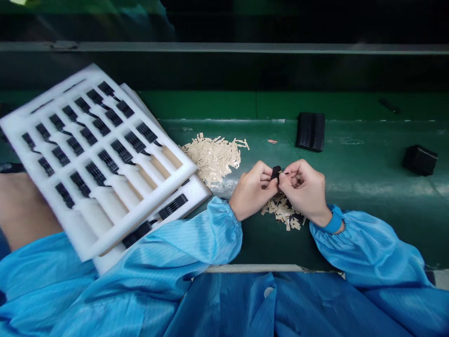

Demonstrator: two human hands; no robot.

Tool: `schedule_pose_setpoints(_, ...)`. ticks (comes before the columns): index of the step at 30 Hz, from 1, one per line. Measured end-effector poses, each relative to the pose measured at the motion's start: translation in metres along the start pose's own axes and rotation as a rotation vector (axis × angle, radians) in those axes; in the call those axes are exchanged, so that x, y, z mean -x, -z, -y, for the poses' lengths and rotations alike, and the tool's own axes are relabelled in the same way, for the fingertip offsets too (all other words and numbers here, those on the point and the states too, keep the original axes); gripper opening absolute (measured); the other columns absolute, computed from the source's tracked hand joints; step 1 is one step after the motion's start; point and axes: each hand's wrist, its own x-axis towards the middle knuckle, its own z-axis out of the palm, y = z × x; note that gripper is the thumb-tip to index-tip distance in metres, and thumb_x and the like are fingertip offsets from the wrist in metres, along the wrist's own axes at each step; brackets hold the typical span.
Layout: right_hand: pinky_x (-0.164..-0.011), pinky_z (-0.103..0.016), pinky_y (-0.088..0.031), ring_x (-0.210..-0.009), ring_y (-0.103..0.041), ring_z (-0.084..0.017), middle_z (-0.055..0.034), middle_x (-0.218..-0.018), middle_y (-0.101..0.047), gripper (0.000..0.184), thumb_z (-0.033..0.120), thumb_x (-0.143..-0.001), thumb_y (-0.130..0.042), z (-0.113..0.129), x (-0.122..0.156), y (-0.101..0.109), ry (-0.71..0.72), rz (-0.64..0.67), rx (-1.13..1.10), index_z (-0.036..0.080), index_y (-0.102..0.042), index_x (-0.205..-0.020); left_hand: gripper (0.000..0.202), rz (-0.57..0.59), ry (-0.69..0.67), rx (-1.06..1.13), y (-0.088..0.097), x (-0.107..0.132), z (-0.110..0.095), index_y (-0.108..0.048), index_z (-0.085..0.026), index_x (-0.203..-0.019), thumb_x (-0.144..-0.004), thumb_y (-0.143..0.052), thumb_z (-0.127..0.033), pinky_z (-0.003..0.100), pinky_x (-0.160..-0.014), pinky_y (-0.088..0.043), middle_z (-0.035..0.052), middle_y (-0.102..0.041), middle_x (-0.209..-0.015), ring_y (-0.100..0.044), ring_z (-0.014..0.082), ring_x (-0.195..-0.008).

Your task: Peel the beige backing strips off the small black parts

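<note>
Between the fingertips of my left hand (250, 191) is a small black part (276, 172), held just above the green work surface. My right hand (304, 191) meets it from the other side, thumb and index finger pinched together at the part's right edge. A tiny pale bit shows there, too small to name. Under both hands lies a small pile of cream-coloured cut pieces (283, 213) mixed with dark ones. A larger heap of cream-coloured cut pieces (217, 157) spreads beyond my left hand.
To the left, a white foam tray (21, 112) holds rows of black slotted parts in its cut-outs, stacked over another foam tray (199, 189). Beyond my right hand stands a black ribbed block (310, 132). Farther right are another black block (420, 160) and a small dark piece (389, 106).
</note>
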Motion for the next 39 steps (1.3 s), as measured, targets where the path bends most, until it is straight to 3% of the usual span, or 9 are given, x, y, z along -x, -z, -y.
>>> schedule_pose_setpoints(7, -0.046, -0.022, -0.039, -0.047, -0.046, -0.008, 0.0065, -0.057, -0.053, 0.01, 0.017, -0.078, -0.065, 0.0, 0.001, -0.001, -0.017, -0.006, -0.041, 0.021, -0.056, -0.076, 0.015, -0.001, -0.013, 0.0, -0.001, 0.002, -0.001, -0.05, -0.019, -0.089, -0.086, -0.065, -0.018, 0.02, -0.068, -0.057, -0.0009, -0.069, -0.079, -0.071, 0.0101, -0.072)
schedule_pose_setpoints(22, -0.047, -0.021, -0.039, -0.051, -0.049, -0.008, 0.0046, -0.065, -0.056, 0.012, 0.026, -0.084, -0.069, -0.015, -0.002, 0.0, -0.178, 0.103, -0.235, 0.02, -0.059, -0.085, 0.011, -0.07, -0.22, -0.403, 0.011, 0.002, -0.003, -0.067, -0.021, -0.1, -0.09, -0.064, -0.023, 0.029, -0.08, -0.06, 0.0039, -0.078, -0.092, -0.075, 0.0174, -0.086)
schedule_pose_setpoints(26, -0.047, -0.022, -0.04, -0.053, -0.05, -0.008, 0.0045, -0.075, -0.058, 0.029, 0.024, -0.085, -0.068, -0.014, -0.007, 0.004, -0.13, 0.025, -0.277, 0.022, -0.056, -0.111, 0.009, -0.009, -0.019, -0.096, 0.008, -0.001, -0.004, -0.063, -0.017, -0.097, -0.089, -0.065, -0.022, 0.027, -0.075, -0.061, 0.006, -0.079, -0.09, -0.076, 0.0151, -0.079)
schedule_pose_setpoints(30, -0.047, -0.022, -0.04, -0.053, -0.051, -0.009, 0.0026, -0.07, -0.059, 0.006, 0.025, -0.087, -0.063, -0.012, -0.012, 0.01, -0.108, 0.013, -0.289, 0.021, -0.06, -0.089, 0.01, 0.05, 0.201, 0.239, 0.006, -0.005, -0.011, -0.059, -0.014, -0.092, -0.089, -0.066, -0.02, 0.022, -0.064, -0.059, 0.008, -0.078, -0.085, -0.074, 0.0115, -0.07)
schedule_pose_setpoints(32, -0.047, -0.022, -0.042, -0.054, -0.055, -0.01, 0.0026, -0.065, -0.059, 0.01, 0.026, -0.087, -0.065, -0.011, -0.013, 0.011, -0.132, 0.093, -0.308, 0.02, -0.059, -0.081, 0.012, 0.056, 0.22, 0.298, 0.005, -0.006, -0.014, -0.059, -0.013, -0.092, -0.087, -0.069, -0.019, 0.02, -0.063, -0.058, 0.0075, -0.078, -0.084, -0.073, 0.01, -0.067)
schedule_pose_setpoints(35, -0.05, -0.023, -0.048, -0.058, -0.064, -0.013, 0.0021, -0.065, -0.063, 0.013, 0.03, -0.085, -0.069, -0.011, -0.012, 0.01, -0.179, 0.192, -0.379, 0.02, -0.06, -0.083, 0.014, 0.057, 0.216, 0.307, 0.006, -0.006, -0.013, -0.06, -0.012, -0.092, -0.086, -0.071, -0.019, 0.02, -0.063, -0.058, 0.0064, -0.078, -0.082, -0.072, 0.0096, -0.066)
schedule_pose_setpoints(39, -0.049, -0.023, -0.049, -0.058, -0.067, -0.014, 0.0014, -0.065, -0.065, 0.02, 0.034, -0.083, -0.073, -0.012, -0.011, 0.008, -0.222, 0.209, -0.399, 0.021, -0.059, -0.082, 0.013, 0.059, 0.175, 0.254, 0.007, -0.005, -0.007, -0.063, -0.012, -0.094, -0.087, -0.069, -0.02, 0.02, -0.064, -0.059, 0.0056, -0.077, -0.082, -0.073, 0.0102, -0.068)
